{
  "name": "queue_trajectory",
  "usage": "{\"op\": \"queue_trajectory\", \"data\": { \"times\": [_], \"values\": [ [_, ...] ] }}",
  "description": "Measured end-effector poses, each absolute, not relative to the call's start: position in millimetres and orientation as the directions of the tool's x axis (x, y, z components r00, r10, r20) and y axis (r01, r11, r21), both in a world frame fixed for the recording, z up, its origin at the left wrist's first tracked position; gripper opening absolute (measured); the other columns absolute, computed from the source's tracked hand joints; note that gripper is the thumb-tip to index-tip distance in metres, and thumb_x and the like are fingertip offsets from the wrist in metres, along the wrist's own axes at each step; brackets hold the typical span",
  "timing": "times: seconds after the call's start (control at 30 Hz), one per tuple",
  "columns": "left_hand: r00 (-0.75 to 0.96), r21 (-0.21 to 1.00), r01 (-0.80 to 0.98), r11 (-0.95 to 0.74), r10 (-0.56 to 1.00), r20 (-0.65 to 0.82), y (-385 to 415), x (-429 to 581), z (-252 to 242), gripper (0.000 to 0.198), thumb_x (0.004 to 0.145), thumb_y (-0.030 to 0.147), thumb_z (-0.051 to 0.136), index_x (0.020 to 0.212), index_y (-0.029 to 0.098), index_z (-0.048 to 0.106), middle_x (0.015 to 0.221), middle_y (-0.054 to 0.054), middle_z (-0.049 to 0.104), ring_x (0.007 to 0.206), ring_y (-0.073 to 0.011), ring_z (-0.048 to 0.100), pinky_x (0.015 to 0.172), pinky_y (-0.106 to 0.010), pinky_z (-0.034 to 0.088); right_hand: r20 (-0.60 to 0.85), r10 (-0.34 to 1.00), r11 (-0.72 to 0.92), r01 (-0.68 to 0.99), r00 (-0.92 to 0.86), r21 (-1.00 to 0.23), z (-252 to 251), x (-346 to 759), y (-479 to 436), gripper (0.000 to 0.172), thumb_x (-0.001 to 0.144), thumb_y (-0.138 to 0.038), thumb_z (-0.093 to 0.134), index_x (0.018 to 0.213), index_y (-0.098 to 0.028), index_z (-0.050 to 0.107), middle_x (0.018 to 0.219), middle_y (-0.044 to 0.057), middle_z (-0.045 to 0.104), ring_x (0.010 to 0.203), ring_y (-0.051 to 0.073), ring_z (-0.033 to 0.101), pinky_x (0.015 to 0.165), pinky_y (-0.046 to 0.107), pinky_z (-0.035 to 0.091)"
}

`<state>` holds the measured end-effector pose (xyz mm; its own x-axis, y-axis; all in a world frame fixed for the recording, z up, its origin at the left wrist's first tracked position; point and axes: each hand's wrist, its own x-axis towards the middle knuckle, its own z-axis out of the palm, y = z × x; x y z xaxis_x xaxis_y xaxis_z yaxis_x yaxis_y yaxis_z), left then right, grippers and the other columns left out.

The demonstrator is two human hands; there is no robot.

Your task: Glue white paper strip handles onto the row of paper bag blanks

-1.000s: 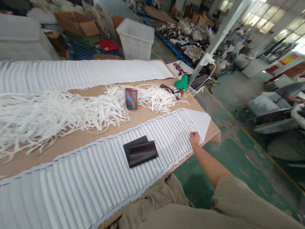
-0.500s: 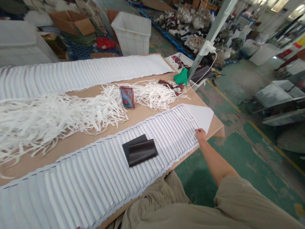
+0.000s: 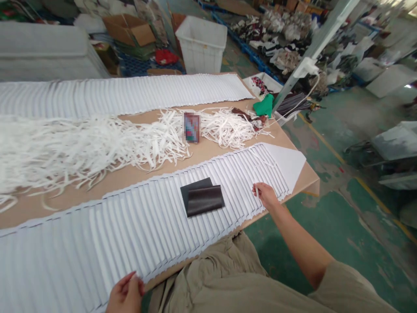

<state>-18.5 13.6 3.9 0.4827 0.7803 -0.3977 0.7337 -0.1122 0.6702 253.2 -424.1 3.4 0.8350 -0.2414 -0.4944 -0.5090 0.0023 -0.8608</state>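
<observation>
the right grip (image 3: 265,195), pinched narrow on a thin white strip (image 3: 257,192), sits at the edge of the overlapped white sheets (image 3: 156,230), whose long row runs down the counter (image 3: 302,182) to the loosely open left grip (image 3: 125,293)

Green floor (image 3: 345,234) lies open right of the right hand (image 3: 265,195). To its left, a dark sheet (image 3: 205,200) sits on white pleats (image 3: 146,234); a brown table strip (image 3: 208,158) runs beyond them, before white shreds (image 3: 97,148).
</observation>
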Motion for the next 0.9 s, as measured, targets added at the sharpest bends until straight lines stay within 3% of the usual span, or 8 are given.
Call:
{"op": "queue_trajectory", "data": {
  "times": [0.1,0.2,0.37,0.5,0.6,0.67,0.8,0.9],
  "values": [
    [0.495,0.748,0.657,0.096,0.693,-0.524,-3.7,2.3,23.7,0.057,0.065,0.06,0.068,0.099,0.015,0.068,0.069,-0.002,0.067,0.06,-0.0188,0.061,0.056,-0.031,0.05,-0.54,0.028,0.034,-0.54,0.841,-0.841,13.6,235.9,-357.1,0.035,0.064,-0.049,0.078,0.078,-0.019,0.067,0.077,0.005,0.069,0.069,0.016,0.062,0.064,0.029,0.048],
    [0.645,0.815,0.57,0.101,0.559,-0.521,-25.4,35.9,49.2,0.059,0.072,0.061,0.071,0.105,0.013,0.072,0.074,-0.005,0.07,0.064,-0.0175,0.062,0.057,-0.028,0.047,-0.554,0.311,0.039,-0.593,0.772,-0.804,27.4,212.7,-278.7,0.036,0.067,-0.049,0.082,0.08,-0.018,0.069,0.077,0.004,0.07,0.067,0.014,0.061,0.063,0.028,0.046],
    [0.724,0.942,0.3,0.154,0.606,-0.329,-33.5,83.0,88.5,0.056,0.08,0.05,0.073,0.124,0.015,0.068,0.116,-0.016,0.074,0.103,-0.0238,0.069,0.073,-0.03,0.054,-0.521,0.636,-0.064,-0.634,0.569,-0.771,55.5,163.4,-173.8,0.034,0.072,-0.048,0.082,0.077,-0.018,0.068,0.071,0.002,0.069,0.062,0.012,0.058,0.062,0.028,0.043],
    [0.68,0.954,0.278,0.114,0.678,-0.279,-16.9,76.4,105.6,0.038,0.09,0.044,0.064,0.109,0.014,0.074,0.09,-0.009,0.075,0.084,-0.0186,0.069,0.074,-0.029,0.053,-0.475,0.773,-0.18,-0.574,0.42,-0.799,66.9,138.9,-134.4,0.033,0.077,-0.049,0.075,0.074,-0.018,0.066,0.065,0.001,0.066,0.058,0.012,0.056,0.061,0.029,0.043],
    [0.624,0.937,0.337,0.088,0.724,-0.293,-2.7,57.3,105.1,0.036,0.093,0.044,0.057,0.1,0.014,0.076,0.069,-0.002,0.067,0.065,-0.015,0.062,0.064,-0.027,0.049,-0.441,0.835,-0.293,-0.412,0.33,-0.863,71.0,139.8,-118.4,0.032,0.081,-0.05,0.071,0.078,-0.019,0.065,0.069,0.002,0.066,0.064,0.014,0.058,0.065,0.03,0.046],
    [0.574,0.918,0.389,0.078,0.758,-0.308,4.4,46.2,101.1,0.036,0.094,0.043,0.054,0.099,0.014,0.076,0.061,0.0,0.062,0.059,-0.0149,0.058,0.06,-0.026,0.045,-0.402,0.839,-0.312,-0.281,0.367,-0.908,75.3,147.5,-107.3,0.034,0.079,-0.049,0.074,0.091,-0.019,0.065,0.079,0.002,0.068,0.072,0.015,0.061,0.07,0.031,0.048],
    [0.546,0.886,0.461,-0.053,0.804,-0.237,11.8,33.5,95.3,0.03,0.094,0.037,0.053,0.092,0.016,0.075,0.077,-0.004,0.071,0.076,-0.0178,0.065,0.072,-0.028,0.047,-0.235,0.858,-0.266,0.005,0.457,-0.964,86.3,166.7,-78.2,0.047,0.077,-0.046,0.078,0.113,-0.021,0.061,0.091,0.002,0.068,0.078,0.015,0.06,0.071,0.03,0.048],
    [0.563,0.85,0.506,-0.146,0.802,-0.197,15.1,26.8,94.6,0.03,0.095,0.036,0.051,0.091,0.018,0.074,0.08,-0.004,0.073,0.076,-0.0182,0.065,0.073,-0.028,0.045,-0.195,0.895,-0.28,0.166,0.4,-0.946,87.8,176.8,-56.4,0.027,0.083,-0.046,0.072,0.094,-0.022,0.065,0.078,0.001,0.065,0.071,0.015,0.058,0.068,0.03,0.046]
  ]
}}
